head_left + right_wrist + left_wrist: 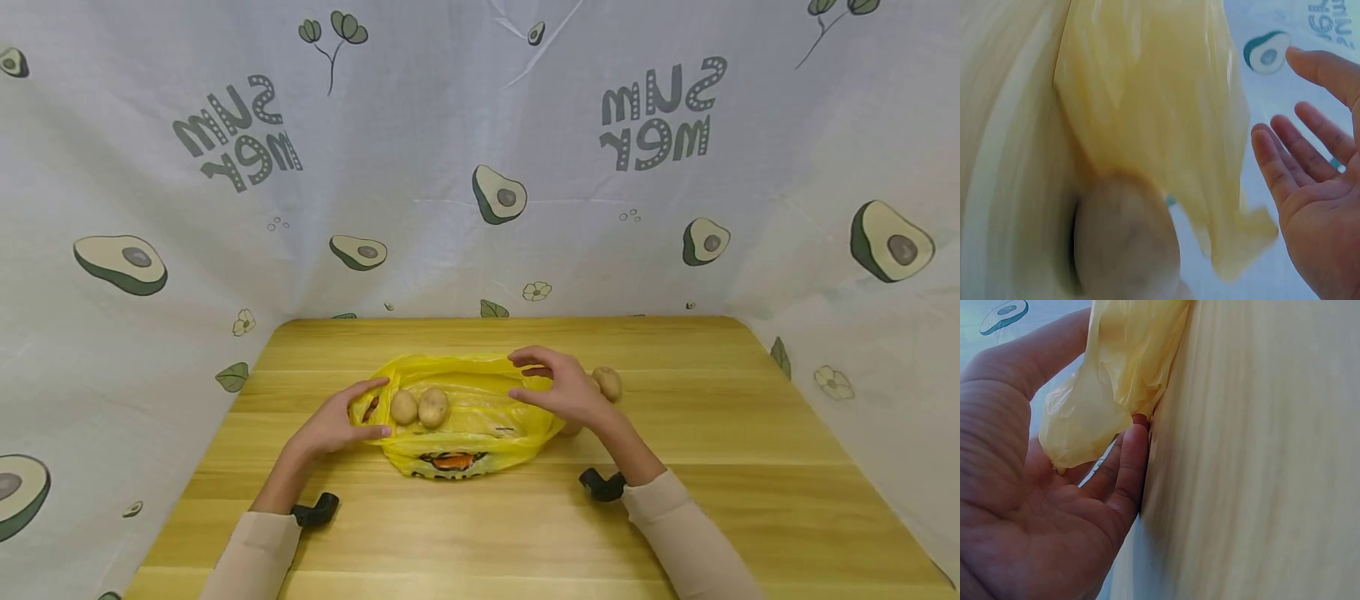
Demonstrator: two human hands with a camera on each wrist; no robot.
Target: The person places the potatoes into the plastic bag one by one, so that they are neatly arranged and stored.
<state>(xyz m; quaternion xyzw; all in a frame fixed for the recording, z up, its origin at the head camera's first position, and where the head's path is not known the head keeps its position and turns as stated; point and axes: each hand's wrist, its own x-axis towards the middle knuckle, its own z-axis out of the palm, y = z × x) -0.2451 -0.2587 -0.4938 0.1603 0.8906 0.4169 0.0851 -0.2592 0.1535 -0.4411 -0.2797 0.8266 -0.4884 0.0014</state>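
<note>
A yellow plastic bag [480, 446] lies on its side on the table, its mouth spread wide. Two potatoes [433, 407] sit together inside, toward its left end. My left hand [333, 422] holds that end, thumb and fingers set apart around the edge; the left wrist view shows the bunched bag handle [1082, 422] between them. Above the right end, my right hand [562, 387] hovers with parted fingers and nothing in its grasp. Just beyond it rests another potato [607, 383], with more partly hidden by the hand and wrist. In the right wrist view a blurred potato [1127, 240] stands beside the bag.
A wooden table [465, 533] with rounded far corners carries everything. Behind and at both sides hangs a pale cloth [420, 133] printed with avocados. Dark straps with short black pieces [322, 510] are on both wrists.
</note>
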